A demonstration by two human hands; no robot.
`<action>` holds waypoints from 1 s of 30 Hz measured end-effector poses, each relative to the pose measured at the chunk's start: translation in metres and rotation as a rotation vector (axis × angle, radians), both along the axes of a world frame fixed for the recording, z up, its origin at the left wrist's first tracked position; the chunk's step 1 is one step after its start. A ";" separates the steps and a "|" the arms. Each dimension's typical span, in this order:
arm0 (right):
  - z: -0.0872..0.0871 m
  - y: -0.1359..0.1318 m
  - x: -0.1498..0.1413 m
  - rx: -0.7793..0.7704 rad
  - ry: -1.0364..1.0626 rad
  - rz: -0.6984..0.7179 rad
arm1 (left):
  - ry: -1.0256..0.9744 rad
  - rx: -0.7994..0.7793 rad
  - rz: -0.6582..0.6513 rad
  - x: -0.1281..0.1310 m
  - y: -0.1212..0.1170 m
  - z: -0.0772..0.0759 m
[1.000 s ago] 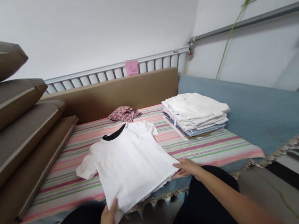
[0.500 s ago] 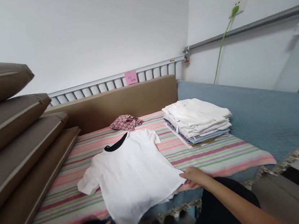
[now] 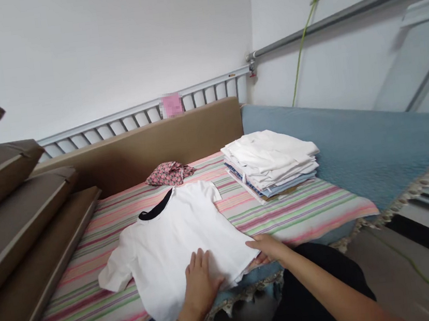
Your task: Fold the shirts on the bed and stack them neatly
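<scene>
A white T-shirt (image 3: 177, 238) with a black neck lining lies spread on the striped cloth (image 3: 295, 218), its collar pointing away from me and its hem near the front edge. My left hand (image 3: 201, 279) rests flat on the lower part of the shirt, fingers stretched out, a watch on the wrist. At the hem's right corner, my right hand (image 3: 266, 248) pinches the fabric between thumb and fingers.
A stack of folded clothes (image 3: 272, 164), white on top, sits at the right. Behind the shirt lies a crumpled floral cloth (image 3: 170, 174). Brown cushions (image 3: 27, 199) are piled at the left. A green cord (image 3: 303, 40) hangs from a wall socket.
My left hand has moved from beside the shirt's lower left corner up and right onto its lower part. The right hand stays at the hem corner. The view has shifted slightly right.
</scene>
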State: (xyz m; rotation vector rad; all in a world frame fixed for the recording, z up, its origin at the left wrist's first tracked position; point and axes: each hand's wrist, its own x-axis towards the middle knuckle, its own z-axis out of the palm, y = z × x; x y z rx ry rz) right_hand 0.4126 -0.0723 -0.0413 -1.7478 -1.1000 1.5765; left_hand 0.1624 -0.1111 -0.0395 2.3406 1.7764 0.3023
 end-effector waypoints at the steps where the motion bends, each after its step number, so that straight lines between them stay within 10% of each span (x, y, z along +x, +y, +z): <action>1: 0.001 -0.003 0.001 -0.008 0.051 -0.016 | 0.022 -0.009 -0.024 0.008 0.001 0.002; 13: -0.002 -0.018 -0.012 0.079 0.472 -0.250 | 0.161 0.232 -0.076 0.039 -0.020 -0.044; 23: -0.043 -0.073 -0.052 0.074 0.489 -0.065 | -0.508 0.124 0.019 0.004 0.006 -0.029; 30: -0.062 -0.067 -0.077 0.022 0.548 -0.167 | -0.449 0.106 -0.027 0.005 -0.023 -0.021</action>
